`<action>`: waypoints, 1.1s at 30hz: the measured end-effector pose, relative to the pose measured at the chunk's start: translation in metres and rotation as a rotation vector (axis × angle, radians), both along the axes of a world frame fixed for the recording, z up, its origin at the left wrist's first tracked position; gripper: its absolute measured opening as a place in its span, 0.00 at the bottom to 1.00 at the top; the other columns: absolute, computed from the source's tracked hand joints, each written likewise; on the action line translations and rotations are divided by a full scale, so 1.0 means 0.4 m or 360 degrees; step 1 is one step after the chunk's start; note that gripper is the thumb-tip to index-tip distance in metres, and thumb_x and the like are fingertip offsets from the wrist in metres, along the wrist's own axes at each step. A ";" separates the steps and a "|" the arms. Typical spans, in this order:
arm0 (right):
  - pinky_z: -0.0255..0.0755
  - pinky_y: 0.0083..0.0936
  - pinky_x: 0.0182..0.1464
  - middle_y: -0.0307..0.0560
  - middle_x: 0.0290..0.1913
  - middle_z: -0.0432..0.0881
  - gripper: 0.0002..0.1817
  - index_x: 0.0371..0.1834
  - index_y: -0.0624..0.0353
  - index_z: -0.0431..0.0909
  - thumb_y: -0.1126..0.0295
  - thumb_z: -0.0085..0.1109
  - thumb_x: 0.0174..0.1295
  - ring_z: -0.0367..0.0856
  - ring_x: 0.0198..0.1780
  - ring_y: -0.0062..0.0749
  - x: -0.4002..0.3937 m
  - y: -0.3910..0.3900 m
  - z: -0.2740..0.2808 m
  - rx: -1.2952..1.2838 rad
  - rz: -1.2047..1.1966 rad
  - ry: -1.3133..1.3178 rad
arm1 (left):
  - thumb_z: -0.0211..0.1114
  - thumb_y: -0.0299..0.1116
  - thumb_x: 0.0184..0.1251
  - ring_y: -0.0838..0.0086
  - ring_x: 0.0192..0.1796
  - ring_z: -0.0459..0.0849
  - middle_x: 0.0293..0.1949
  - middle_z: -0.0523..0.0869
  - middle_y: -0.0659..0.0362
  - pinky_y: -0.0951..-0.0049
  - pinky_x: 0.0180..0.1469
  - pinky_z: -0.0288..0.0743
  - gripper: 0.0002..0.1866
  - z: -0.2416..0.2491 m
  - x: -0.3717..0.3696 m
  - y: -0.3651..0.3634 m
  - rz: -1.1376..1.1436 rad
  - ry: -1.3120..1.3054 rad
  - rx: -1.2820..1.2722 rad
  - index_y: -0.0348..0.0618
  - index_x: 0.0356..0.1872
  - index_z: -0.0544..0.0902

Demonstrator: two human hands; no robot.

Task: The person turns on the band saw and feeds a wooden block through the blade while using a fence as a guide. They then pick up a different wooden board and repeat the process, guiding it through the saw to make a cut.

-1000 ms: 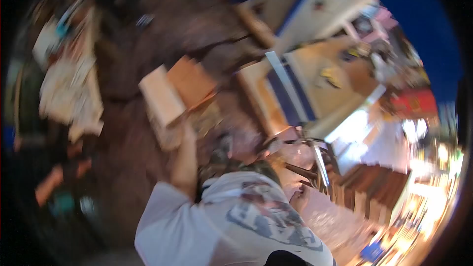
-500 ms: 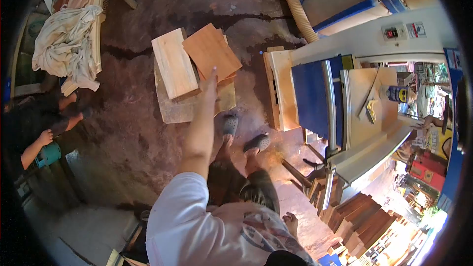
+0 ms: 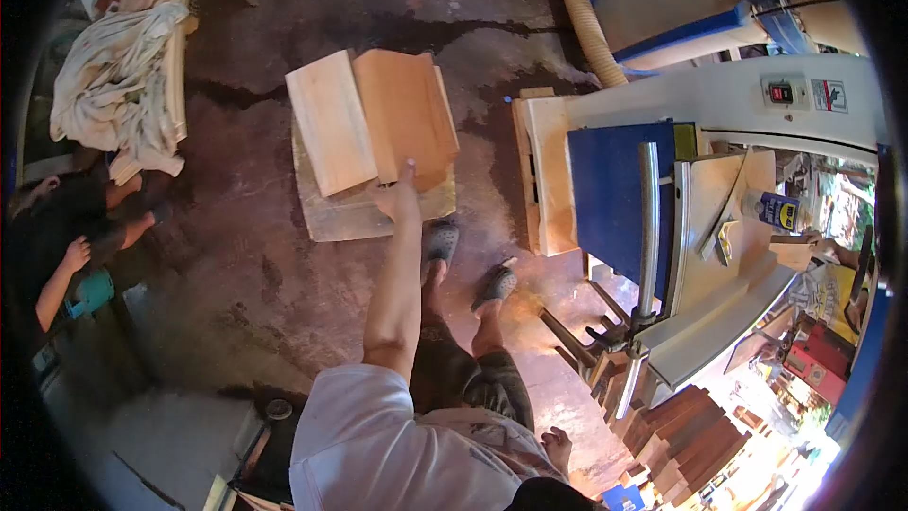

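Left hand (image 3: 401,201) at reddish board's (image 3: 402,104) near edge, thumb on top; I can't tell if gripping. Looks stiff, fairly heavy; best held by opposite edges.

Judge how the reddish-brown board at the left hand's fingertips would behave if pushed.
The reddish-brown board looks stiff: its face is broad and its edges hold fairly straight. Lying flat, it seems unlikely to roll. It could well slide, since no clamp or strap shows on it and the left hand touches only its near end.
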State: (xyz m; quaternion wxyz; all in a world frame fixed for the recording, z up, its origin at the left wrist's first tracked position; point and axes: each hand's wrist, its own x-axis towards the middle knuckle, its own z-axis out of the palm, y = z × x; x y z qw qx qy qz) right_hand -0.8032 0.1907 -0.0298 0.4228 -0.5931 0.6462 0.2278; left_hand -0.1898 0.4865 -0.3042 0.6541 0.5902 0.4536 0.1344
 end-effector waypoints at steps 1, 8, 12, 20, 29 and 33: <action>0.76 0.23 0.24 0.50 0.38 0.89 0.23 0.65 0.70 0.75 0.75 0.60 0.68 0.86 0.29 0.30 0.032 0.000 0.001 0.0003 0.0022 -0.0043 | 0.88 0.33 0.56 0.60 0.57 0.87 0.57 0.86 0.46 0.62 0.56 0.84 0.37 0.043 -0.020 0.027 -0.0103 0.0004 0.0331 0.29 0.61 0.75; 0.81 0.32 0.49 0.54 0.49 0.87 0.19 0.62 0.63 0.79 0.70 0.64 0.70 0.87 0.49 0.41 0.330 -0.021 -0.073 -0.0378 0.1046 -0.0486 | 0.86 0.19 0.51 0.63 0.60 0.86 0.57 0.84 0.47 0.64 0.62 0.86 0.34 0.516 -0.142 0.200 -0.0904 -0.0209 0.0719 0.29 0.61 0.78; 0.75 0.45 0.69 0.64 0.66 0.80 0.33 0.71 0.65 0.74 0.68 0.72 0.63 0.80 0.66 0.58 0.692 0.088 0.077 -0.0349 0.1355 -0.0903 | 0.82 0.16 0.54 0.64 0.58 0.87 0.59 0.85 0.48 0.63 0.64 0.85 0.32 0.787 -0.234 0.321 -0.0996 -0.0311 0.0288 0.30 0.62 0.78; 0.70 0.51 0.73 0.66 0.69 0.77 0.55 0.75 0.61 0.69 0.49 0.88 0.45 0.75 0.72 0.62 1.085 0.215 0.444 -0.0737 0.1869 -0.2048 | 0.89 0.42 0.47 0.70 0.50 0.89 0.49 0.90 0.53 0.67 0.56 0.83 0.37 1.323 -0.215 0.181 -0.2284 -0.0875 0.0921 0.37 0.57 0.82; 0.79 0.39 0.64 0.44 0.58 0.87 0.54 0.67 0.58 0.78 0.40 0.91 0.38 0.86 0.59 0.37 0.893 0.064 0.294 0.0420 0.0339 -0.2539 | 0.79 0.74 0.50 0.57 0.75 0.78 0.74 0.78 0.44 0.54 0.76 0.70 0.67 1.604 -0.151 -0.047 -0.2783 -0.1331 -0.0035 0.37 0.82 0.62; 0.79 0.45 0.68 0.45 0.68 0.82 0.59 0.73 0.55 0.73 0.32 0.85 0.42 0.82 0.66 0.41 0.813 0.046 0.214 0.0668 -0.0493 -0.2619 | 0.81 0.77 0.42 0.57 0.80 0.70 0.78 0.72 0.44 0.55 0.81 0.61 0.76 1.410 -0.298 -0.094 -0.3154 -0.1237 -0.0155 0.31 0.84 0.57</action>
